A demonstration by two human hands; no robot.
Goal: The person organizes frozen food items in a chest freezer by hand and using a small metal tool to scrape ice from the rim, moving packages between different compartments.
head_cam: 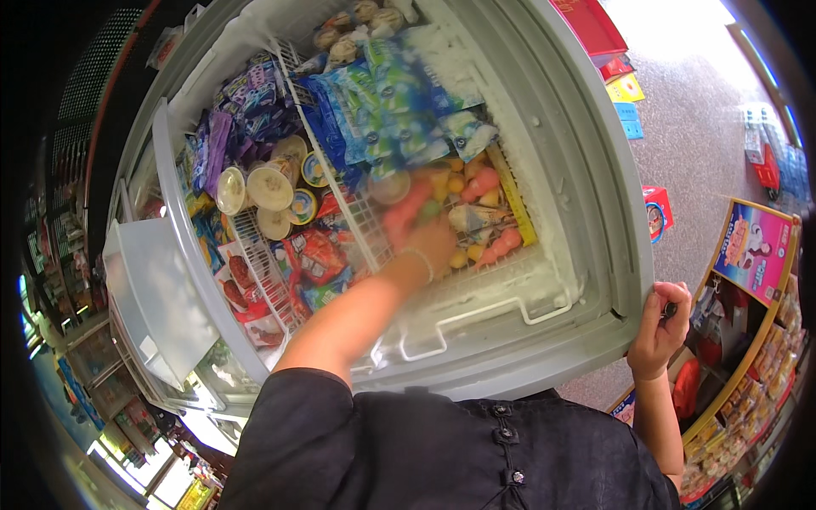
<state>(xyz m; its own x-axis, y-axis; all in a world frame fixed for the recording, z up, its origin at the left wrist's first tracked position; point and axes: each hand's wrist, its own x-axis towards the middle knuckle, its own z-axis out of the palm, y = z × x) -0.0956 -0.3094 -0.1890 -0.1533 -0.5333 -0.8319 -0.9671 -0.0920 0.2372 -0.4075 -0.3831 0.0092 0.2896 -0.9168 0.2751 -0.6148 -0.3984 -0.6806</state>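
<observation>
My left hand, blurred, reaches down into an open chest freezer. It is among pink and yellow fruit-shaped ice treats in the right wire compartment; whether it grips one is unclear. A cone in a clear wrapper lies just right of it. Above are blue-and-green ice-cream packets. My right hand rests at the freezer's outer right corner with curled fingers; a small dark item shows at them, whether ring or held thing I cannot tell. Ice-cream cups and red packets fill the left part.
A white wire divider splits the frosty freezer, and a bent white wire handle lies along its near side. The translucent lid panel is at left. At right stand a snack display rack and a red box on the floor.
</observation>
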